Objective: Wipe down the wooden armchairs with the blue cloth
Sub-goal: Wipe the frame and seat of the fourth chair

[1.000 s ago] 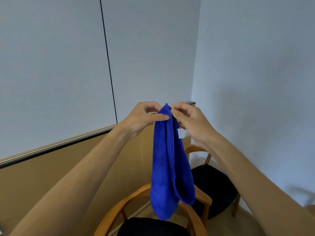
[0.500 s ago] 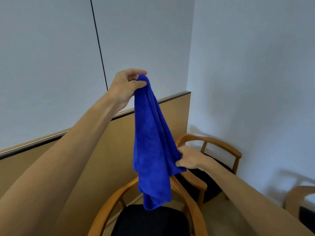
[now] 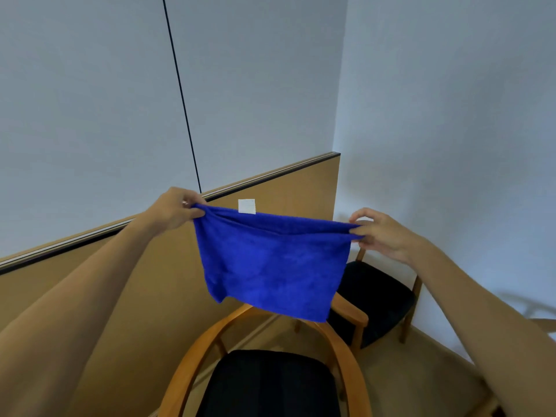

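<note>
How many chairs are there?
2 for sure. One wooden armchair is right below the blue cloth, and a second armchair stands in the corner behind it. A shadow and a bit of wood at the right edge may belong to another.

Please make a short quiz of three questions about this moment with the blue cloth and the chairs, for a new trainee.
1. True or false: the blue microfibre cloth is touching the curved wooden armchair with the black seat below it.
2. Which part of the cloth carries the small white label? A) top edge B) bottom edge C) its middle
3. How do the left hand and the right hand hold the cloth?

Key:
1. False; it hangs in the air above the chair.
2. A.
3. Each hand pinches one upper corner, and the cloth is stretched flat between them.
</note>
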The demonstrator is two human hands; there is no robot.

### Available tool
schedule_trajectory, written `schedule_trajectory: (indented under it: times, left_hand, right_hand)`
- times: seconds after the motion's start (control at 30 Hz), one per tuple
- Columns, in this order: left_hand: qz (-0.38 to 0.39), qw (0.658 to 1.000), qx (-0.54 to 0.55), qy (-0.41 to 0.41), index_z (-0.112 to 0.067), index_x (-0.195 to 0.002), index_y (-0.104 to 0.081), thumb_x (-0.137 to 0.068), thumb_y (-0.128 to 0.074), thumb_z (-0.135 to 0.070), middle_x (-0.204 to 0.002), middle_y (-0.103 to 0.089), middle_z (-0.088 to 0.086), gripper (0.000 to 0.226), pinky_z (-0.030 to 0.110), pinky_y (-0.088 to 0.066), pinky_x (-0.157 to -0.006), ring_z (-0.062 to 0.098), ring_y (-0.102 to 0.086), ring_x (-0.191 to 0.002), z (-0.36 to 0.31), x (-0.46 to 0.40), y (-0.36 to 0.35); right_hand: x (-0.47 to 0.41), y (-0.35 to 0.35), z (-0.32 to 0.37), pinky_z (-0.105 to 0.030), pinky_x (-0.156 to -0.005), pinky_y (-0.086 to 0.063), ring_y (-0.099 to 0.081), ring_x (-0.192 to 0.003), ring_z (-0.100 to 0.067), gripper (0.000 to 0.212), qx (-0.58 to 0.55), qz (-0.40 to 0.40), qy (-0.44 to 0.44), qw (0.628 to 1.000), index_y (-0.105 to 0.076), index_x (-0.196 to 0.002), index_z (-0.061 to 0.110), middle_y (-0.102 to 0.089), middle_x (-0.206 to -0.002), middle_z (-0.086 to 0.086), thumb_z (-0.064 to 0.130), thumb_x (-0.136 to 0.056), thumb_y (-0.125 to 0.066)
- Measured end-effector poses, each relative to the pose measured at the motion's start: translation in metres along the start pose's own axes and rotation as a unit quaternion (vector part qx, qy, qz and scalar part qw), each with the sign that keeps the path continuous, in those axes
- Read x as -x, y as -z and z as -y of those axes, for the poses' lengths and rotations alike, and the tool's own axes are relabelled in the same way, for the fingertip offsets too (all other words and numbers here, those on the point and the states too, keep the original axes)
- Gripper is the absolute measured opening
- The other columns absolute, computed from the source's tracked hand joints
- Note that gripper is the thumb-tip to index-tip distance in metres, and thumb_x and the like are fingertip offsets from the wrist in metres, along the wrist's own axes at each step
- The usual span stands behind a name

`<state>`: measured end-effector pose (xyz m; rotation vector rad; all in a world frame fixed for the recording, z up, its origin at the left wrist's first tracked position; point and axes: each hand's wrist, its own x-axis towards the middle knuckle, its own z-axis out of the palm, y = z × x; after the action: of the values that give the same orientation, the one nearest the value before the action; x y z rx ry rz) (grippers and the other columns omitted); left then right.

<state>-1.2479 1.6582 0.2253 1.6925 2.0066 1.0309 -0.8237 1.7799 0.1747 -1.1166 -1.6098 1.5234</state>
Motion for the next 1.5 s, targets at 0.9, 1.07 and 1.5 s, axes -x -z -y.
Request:
schedule_trajectory:
  times: [0.9,1.07,1.5]
  left_hand:
    - [0.079,0.972,0.207,0.072,-0.007,-0.100,-0.070,-0.087,-0.066,0.001,-0.095,-0.074,0.011,0.016,0.020,-0.055,-0.069,0.009,-0.070,-0.080,0.065,0.026,-0.067]
    - [0.105,0.987,0.086,0.087,-0.003,-0.119,-0.058,-0.086,-0.060,0.013,-0.090,-0.065,0.019,0.037,0.019,-0.048,-0.064,0.021,-0.059,-0.079,0.116,0.029,-0.111]
    - [0.103,0.977,0.013,0.189,-0.022,-0.084,-0.068,-0.089,-0.062,-0.004,-0.082,-0.068,-0.008,0.020,0.024,-0.047,-0.071,0.008,-0.064,-0.079,0.265,0.030,-0.247]
  right_hand:
    - [-0.006,-0.022,-0.063,-0.039,-0.089,-0.056,-0.061,-0.102,-0.020,0.022,0.108,-0.163,-0.065,0.979,-0.068,-0.101,0.011,-0.063,-0.107,-0.008,-0.001,-0.088,-0.055]
    - [-0.016,-0.043,-0.137,-0.027,-0.073,-0.057,-0.065,-0.097,-0.019,0.019,0.133,-0.172,-0.121,0.968,-0.073,-0.092,0.015,-0.069,-0.099,-0.005,0.001,-0.092,-0.060]
    - [-0.049,-0.088,-0.308,-0.037,-0.091,-0.052,-0.064,-0.102,-0.019,0.022,0.173,-0.177,-0.194,0.949,-0.071,-0.098,0.021,-0.068,-0.103,0.000,0.003,-0.091,-0.061]
